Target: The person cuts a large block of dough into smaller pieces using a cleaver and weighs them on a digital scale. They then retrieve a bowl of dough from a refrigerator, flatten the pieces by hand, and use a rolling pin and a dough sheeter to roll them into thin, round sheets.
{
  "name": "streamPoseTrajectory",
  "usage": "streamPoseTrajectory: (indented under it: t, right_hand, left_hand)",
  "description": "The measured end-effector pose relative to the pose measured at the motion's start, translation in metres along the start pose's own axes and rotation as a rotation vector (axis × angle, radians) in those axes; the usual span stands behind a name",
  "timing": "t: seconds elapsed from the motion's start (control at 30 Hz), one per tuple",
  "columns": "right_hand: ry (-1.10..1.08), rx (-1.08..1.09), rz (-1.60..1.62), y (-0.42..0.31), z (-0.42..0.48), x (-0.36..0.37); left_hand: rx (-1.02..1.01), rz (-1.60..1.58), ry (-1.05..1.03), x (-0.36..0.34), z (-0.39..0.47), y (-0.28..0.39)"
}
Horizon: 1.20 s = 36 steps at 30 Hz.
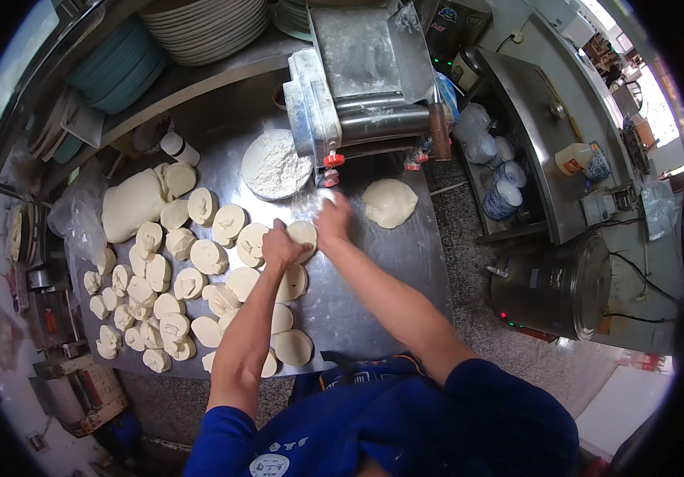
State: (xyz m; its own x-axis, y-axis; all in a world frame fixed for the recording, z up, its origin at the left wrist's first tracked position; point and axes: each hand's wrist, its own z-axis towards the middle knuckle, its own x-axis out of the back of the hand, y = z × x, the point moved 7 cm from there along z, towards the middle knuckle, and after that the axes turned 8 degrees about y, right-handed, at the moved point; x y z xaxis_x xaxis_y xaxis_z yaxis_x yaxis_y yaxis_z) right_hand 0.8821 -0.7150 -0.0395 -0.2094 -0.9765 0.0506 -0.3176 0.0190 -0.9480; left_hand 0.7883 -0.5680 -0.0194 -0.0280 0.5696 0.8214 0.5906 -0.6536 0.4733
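Observation:
My left hand [284, 245] grips a round piece of dough [302, 232] at the table's middle, thumb lying across its face. Just to the right, my right hand [333, 219] is blurred, with something white at its fingertips; whether it holds flour I cannot tell. A bowl of white flour [276, 164] stands beyond both hands. To the right lies one flattened disc of dough [389, 203]. Several cut dough pieces [209, 257] cover the left side of the table, some bearing small dough scraps on top. A large dough log [134, 204] rests behind them.
A dough roller machine [383, 122] with red knobs stands at the back of the steel table [371, 292]; a wooden-handled cleaver [439, 131] lies against it. Stacked plates [207, 30] fill the shelf above. A white-capped shaker [179, 149] and a plastic bag [82, 208] are at the left.

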Motion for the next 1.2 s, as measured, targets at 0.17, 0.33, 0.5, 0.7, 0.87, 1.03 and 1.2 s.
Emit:
streamPoseTrajectory:
  t: [0.17,0.33,0.5,0.7,0.87,1.03,1.2]
  right_hand:
    - [0.067,-0.061,-0.133,0.062,0.044,0.152]
    - [-0.042,0.109,-0.635,0.05,0.049,0.202]
    - [-0.284,0.214,-1.04,-0.002,0.033,0.173]
    - [-0.243,0.323,-0.818,-0.013,0.043,0.123]
    - [0.037,0.643,-1.226,-0.046,0.077,0.137]
    - [0.137,0.29,-1.158,-0.036,0.135,0.175]
    - [-0.334,-0.393,-0.216,0.01,0.115,0.146]
  left_hand:
    - [-0.187,-0.319,0.387,0.01,-0.053,0.009]
    - [0.186,-0.972,0.334,0.074,-0.085,-0.097]
    - [0.327,-0.89,0.27,0.119,-0.101,-0.198]
    - [0.266,-0.822,0.252,0.132,-0.1,-0.235]
    - [0.152,-0.59,0.441,0.125,-0.092,-0.298]
    - [0.43,-0.731,0.36,0.103,-0.1,-0.31]
    - [0.528,-0.783,0.557,0.112,-0.121,-0.32]
